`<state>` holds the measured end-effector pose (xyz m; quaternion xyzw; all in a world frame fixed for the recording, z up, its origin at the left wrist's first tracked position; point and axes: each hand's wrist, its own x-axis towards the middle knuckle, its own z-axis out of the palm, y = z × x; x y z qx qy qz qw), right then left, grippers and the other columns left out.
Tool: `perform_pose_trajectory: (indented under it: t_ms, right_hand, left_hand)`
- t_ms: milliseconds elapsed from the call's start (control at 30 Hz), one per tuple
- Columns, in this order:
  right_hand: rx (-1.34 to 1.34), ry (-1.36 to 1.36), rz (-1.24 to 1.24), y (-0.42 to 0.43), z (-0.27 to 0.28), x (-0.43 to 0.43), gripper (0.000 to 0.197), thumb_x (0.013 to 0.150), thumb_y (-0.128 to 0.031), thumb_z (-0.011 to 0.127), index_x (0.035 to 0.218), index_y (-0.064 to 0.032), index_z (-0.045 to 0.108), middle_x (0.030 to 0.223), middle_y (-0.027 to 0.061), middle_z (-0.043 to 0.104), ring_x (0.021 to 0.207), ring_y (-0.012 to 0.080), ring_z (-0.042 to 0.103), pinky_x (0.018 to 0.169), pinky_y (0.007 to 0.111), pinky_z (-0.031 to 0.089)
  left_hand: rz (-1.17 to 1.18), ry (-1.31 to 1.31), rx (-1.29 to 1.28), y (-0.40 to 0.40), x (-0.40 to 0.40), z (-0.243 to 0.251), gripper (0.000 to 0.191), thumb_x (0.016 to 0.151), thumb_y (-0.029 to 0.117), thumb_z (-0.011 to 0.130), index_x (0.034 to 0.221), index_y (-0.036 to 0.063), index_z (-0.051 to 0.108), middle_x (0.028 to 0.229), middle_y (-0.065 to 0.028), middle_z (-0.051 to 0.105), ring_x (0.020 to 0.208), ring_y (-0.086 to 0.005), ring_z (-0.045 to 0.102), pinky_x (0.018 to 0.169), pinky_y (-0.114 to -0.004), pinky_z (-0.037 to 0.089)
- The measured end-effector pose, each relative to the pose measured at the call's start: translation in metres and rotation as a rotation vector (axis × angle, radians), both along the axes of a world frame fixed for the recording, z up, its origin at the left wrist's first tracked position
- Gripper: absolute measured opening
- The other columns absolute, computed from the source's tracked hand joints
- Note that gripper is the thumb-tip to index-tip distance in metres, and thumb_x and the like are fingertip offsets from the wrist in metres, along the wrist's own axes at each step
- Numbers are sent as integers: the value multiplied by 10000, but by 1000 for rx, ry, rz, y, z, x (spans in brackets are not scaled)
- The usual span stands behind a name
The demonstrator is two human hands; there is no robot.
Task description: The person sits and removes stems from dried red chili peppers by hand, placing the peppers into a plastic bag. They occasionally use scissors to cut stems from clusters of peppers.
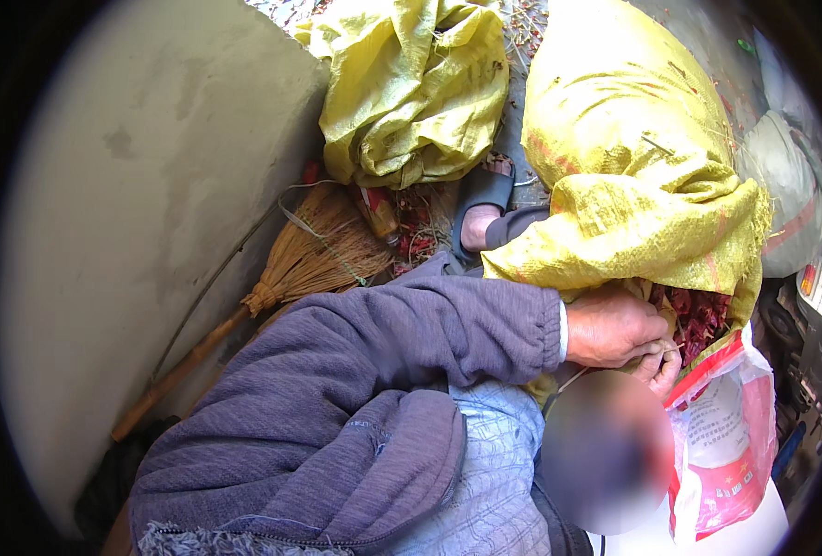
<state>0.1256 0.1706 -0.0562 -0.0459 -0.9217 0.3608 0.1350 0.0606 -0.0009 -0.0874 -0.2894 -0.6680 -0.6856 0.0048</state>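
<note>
My left hand (612, 326) reaches in from the left in a grey-purple sleeve, at the mouth of a yellow woven sack (626, 229). Its fingertips meet those of my right hand (663, 368), and a thin pale stem (674, 346) shows between them. My right hand is partly hidden, with a blurred patch over what lies below it. Dark red dried chili peppers (696, 316) lie in the sack's opening just beyond the fingers. A red and white printed bag (724, 431) stands open beside the sack, to the right of my hands.
Another yellow sack (414, 90) lies at the top, near my sandalled foot (484, 201). A straw broom (320, 243) leans by the pale wall (154, 174), with a bottle (377, 212) and red scraps beside it. A whitish sack (783, 194) stands at the right.
</note>
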Motion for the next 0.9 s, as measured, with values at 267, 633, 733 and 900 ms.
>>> perform_pose_trajectory:
  t_ms: [267, 633, 733, 900]
  right_hand:
    - [-24, -129, -141, -3, 9, 8, 288, 1084, -234, 519, 1105, 38, 611, 1026, 105, 662, 961, 190, 591, 869, 333, 480]
    - [260, 72, 194, -14, -21, 14, 178, 867, -17, 684, 1037, 0, 634, 958, 180, 646, 856, 369, 633, 729, 421, 517]
    - [145, 54, 170, -14, -22, 16, 144, 858, -61, 717, 968, -35, 628, 944, 136, 649, 888, 326, 643, 752, 425, 517]
    - [278, 76, 198, -15, -16, 11, 183, 807, -137, 782, 939, -65, 678, 914, 128, 657, 853, 369, 638, 745, 468, 533]
  left_hand:
    - [-2, -122, 99, -1, 5, 3, 173, 950, 201, 667, 909, 54, 586, 758, -182, 605, 693, -406, 621, 616, -480, 492]
    - [-33, -31, -102, 0, 5, 7, 216, 905, 224, 696, 1027, 55, 639, 880, -184, 626, 826, -396, 640, 714, -476, 528]
    - [-38, 7, -250, -6, 5, 20, 365, 905, 302, 726, 1142, 37, 643, 1015, -206, 618, 881, -405, 644, 745, -479, 541]
    - [74, 399, -360, 5, -43, 41, 261, 874, 232, 774, 1018, 35, 681, 886, -156, 645, 832, -356, 657, 724, -446, 553]
